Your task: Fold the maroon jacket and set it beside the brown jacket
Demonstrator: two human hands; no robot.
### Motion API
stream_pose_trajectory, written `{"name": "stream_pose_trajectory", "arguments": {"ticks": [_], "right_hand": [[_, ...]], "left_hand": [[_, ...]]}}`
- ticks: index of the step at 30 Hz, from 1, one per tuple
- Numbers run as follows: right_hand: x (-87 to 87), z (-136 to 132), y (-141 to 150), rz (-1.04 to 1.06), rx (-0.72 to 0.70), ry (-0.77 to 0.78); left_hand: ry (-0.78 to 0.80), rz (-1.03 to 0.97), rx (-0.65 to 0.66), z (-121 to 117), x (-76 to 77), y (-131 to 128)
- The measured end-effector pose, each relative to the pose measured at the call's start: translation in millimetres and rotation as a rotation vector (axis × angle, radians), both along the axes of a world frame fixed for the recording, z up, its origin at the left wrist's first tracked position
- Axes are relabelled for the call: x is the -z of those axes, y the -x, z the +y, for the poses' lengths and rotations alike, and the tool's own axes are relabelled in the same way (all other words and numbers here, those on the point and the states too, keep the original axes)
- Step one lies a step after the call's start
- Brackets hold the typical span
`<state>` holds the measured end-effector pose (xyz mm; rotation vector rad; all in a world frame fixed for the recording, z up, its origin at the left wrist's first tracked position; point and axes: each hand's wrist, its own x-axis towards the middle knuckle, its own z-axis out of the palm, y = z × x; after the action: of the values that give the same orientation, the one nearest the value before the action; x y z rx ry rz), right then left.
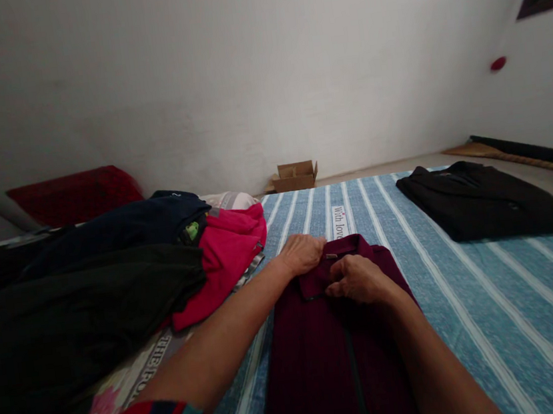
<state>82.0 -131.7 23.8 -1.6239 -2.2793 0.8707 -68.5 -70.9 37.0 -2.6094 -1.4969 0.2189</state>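
A dark maroon shirt (320,356) lies flat on the blue striped bedsheet (496,314), collar end away from me. My left hand (301,253) rests curled on the left side of the collar. My right hand (359,279) pinches the cloth just below the collar, near the shirt's middle placket. Both hands are closed on the fabric and sit close together at the shirt's top.
A heap of clothes lies to my left: black cloth (69,326), a navy garment (123,229) and a pink one (226,253). A folded black garment (483,208) sits at the right. A cardboard box (295,176) stands by the wall, a red cushion (73,195) at far left.
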Motion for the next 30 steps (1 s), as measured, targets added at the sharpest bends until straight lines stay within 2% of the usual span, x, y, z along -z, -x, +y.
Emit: {"name": "stream_pose_trajectory", "arguments": {"ticks": [4, 9, 13, 17, 19, 22, 27, 30], "right_hand": [[0.9, 0, -1, 0.007, -0.004, -0.011], [0.4, -1, -1, 0.001, 0.014, 0.000], [0.5, 1, -1, -0.009, 0.007, 0.005], [0.4, 1, -1, 0.021, 0.000, 0.019], [0.2, 0, -2, 0.041, 0.002, 0.027], [0.1, 0, -2, 0.048, -0.004, 0.020], [0.0, 0, -3, 0.050, 0.016, -0.008], [-0.3, 0, -3, 0.064, 0.015, 0.008]], "left_hand": [[-0.158, -0.047, -0.159, 0, 12.0, -1], [-0.157, -0.114, -0.327, 6, 18.3, 0], [-0.109, -0.066, -0.215, 6, 2.6, -2], [0.053, -0.004, 0.057, -3, -21.2, -10], [0.164, 0.059, 0.167, -9, -26.3, -15], [0.180, 0.114, 0.135, -18, -22.3, -20], [0.023, 0.046, 0.071, -25, -5.0, -20], [-0.078, 0.012, -0.016, -26, 4.6, -19]]}}
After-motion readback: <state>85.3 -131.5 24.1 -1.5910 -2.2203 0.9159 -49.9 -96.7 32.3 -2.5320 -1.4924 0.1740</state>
